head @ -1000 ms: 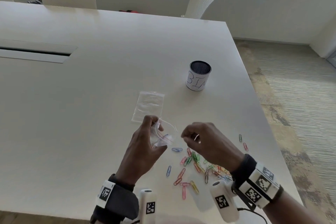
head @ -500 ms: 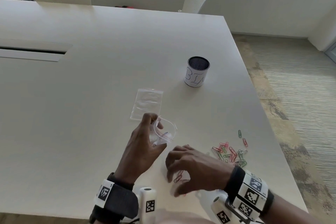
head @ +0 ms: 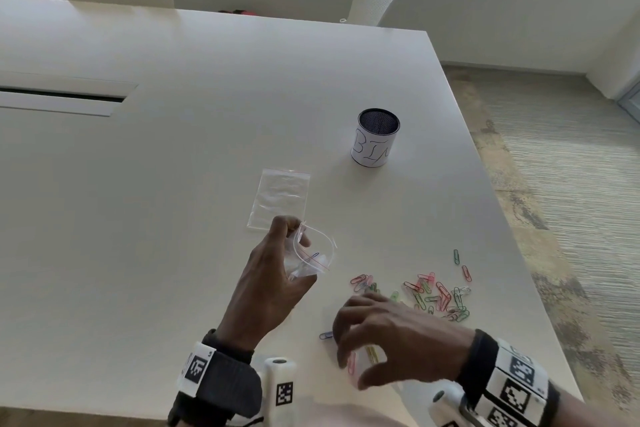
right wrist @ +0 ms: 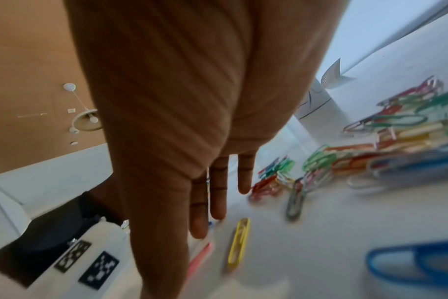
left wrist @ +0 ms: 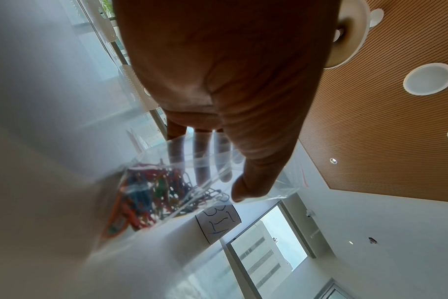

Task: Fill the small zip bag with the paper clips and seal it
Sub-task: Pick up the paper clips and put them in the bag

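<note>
The left hand [head: 266, 288] holds the small zip bag [head: 311, 258] upright above the tabletop [head: 173, 218], its grip clamped on the bag with thumb on one side and fingers on the other, so the mouth gapes open toward the right. The left wrist view shows a bunch of coloured clips already lying in the bottom of the bag, so filling is under way but, by my judgement, far from finished: a loose heap of paper clips [head: 440, 295] lies on the tabletop to the right, with a few strays nearer the person, among them a yellow clip [right wrist: 239, 242] and a blue clip [head: 326, 335]. The right hand [head: 388, 336] hovers low over these strays, its grip apart, fingers spread and holding nothing. A second flat bag [head: 280, 198] lies beyond, and a mesh cup [head: 376, 137] stands further off. Gathering the remaining clips and pressing the zip shut are both left to do
</note>
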Motion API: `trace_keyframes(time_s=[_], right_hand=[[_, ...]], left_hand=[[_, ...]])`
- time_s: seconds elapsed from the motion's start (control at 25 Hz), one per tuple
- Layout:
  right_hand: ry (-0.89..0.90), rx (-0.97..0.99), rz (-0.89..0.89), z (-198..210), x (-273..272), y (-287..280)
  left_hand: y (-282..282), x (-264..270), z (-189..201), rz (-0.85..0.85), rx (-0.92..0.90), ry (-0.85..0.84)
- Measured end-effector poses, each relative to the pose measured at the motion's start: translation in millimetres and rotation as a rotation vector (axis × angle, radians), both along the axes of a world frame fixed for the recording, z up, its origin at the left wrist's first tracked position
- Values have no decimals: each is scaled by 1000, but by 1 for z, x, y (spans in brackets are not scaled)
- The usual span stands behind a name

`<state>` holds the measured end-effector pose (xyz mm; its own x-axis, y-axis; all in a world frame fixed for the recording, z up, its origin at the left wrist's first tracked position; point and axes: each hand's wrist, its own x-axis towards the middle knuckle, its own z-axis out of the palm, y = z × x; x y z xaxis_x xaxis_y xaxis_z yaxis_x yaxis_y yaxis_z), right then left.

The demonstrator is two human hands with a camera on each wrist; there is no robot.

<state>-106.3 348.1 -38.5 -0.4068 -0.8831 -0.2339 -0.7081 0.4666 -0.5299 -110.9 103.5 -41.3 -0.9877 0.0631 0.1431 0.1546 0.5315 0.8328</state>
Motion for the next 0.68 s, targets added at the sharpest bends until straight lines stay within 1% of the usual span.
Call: trace_keyframes(time_s=[0.08, 0.2, 0.28, 0.32, 0.44, 0.52, 0.68], right_hand=[[36, -11, -14, -7, -2, 1], [188, -36, -141, -9, -15, 8], [272, -56, -189, -9, -18, 7], [274, -76, -188, -8, -16, 3], [149, -116, -91, -8, -6, -13], [110, -120, -46, -12, -3, -19], [187, -63, -118, -13, -16, -6]], left_hand=[[0, 0, 0, -3, -1, 0], [0, 2, 1, 3, -9, 0], [0, 2, 1, 6, -14, 0], [0, 2, 1, 7, -18, 0], [-1, 2, 1, 10, -25, -3], [-1, 2, 1, 12, -35, -10], [-3, 2, 1, 21, -39, -18]])
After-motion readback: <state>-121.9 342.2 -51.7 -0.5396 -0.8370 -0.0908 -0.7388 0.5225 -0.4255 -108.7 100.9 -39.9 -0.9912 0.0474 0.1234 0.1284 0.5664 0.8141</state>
